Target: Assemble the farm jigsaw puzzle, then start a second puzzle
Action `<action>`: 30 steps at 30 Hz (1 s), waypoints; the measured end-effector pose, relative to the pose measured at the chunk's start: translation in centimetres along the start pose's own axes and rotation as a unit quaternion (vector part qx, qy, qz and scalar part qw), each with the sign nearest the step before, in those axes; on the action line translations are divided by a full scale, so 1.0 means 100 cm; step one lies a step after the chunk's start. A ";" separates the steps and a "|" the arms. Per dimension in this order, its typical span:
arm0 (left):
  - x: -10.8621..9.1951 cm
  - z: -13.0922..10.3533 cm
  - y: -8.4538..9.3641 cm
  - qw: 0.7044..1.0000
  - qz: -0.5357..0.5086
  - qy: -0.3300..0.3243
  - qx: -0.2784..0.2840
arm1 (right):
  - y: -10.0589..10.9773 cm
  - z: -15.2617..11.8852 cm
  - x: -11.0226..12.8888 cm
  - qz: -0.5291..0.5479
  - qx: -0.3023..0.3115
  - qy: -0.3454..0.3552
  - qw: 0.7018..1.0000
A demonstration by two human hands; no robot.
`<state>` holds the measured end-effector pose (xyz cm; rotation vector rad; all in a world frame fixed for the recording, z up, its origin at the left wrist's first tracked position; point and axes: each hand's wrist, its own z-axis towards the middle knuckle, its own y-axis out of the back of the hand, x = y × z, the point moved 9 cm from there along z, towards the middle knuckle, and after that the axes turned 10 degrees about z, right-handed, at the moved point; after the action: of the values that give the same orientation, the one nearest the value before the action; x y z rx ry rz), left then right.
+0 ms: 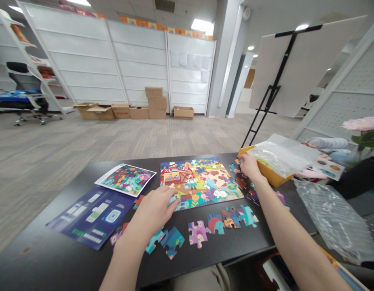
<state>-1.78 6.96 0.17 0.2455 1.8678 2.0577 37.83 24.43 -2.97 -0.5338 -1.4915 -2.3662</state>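
A farm-scene jigsaw puzzle (201,182), with a barn and a spotted cow, lies assembled on the black table. My left hand (158,208) rests over its lower left corner, palm down with the fingers stretched out. Beyond the puzzle's right side, my right hand (250,166) has its fingers closed on a puzzle piece (236,165) in a loose group beside the yellow box; the fingertips partly cover it. In front of the puzzle runs a row of loose pieces, among them a purple piece (198,233) and a blue piece (172,241). Others are partly hidden under my left arm.
An open booklet (92,214) with a picture page lies at the left. The yellow box (274,173) holds clear plastic wrapping. Bubble wrap (335,218) and a dark vase with a pink flower (362,123) stand at the right. A black easel (267,99) rises behind the table.
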 end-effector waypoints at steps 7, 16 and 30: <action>-0.001 0.001 0.001 1.000 -0.006 -0.005 -0.008 | -0.007 -0.008 0.009 0.005 0.048 0.012 0.999; 0.003 0.009 0.006 0.999 -0.025 -0.012 -0.028 | 0.055 -0.020 0.031 0.078 0.026 0.026 0.996; -0.005 0.022 0.002 0.997 -0.050 -0.040 -0.034 | 0.114 -0.104 -0.048 -0.021 0.217 -0.054 0.974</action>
<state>-0.60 8.77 0.65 0.2112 1.7243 2.0099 45.42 10.45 -0.20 -0.5267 -2.0107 -1.9713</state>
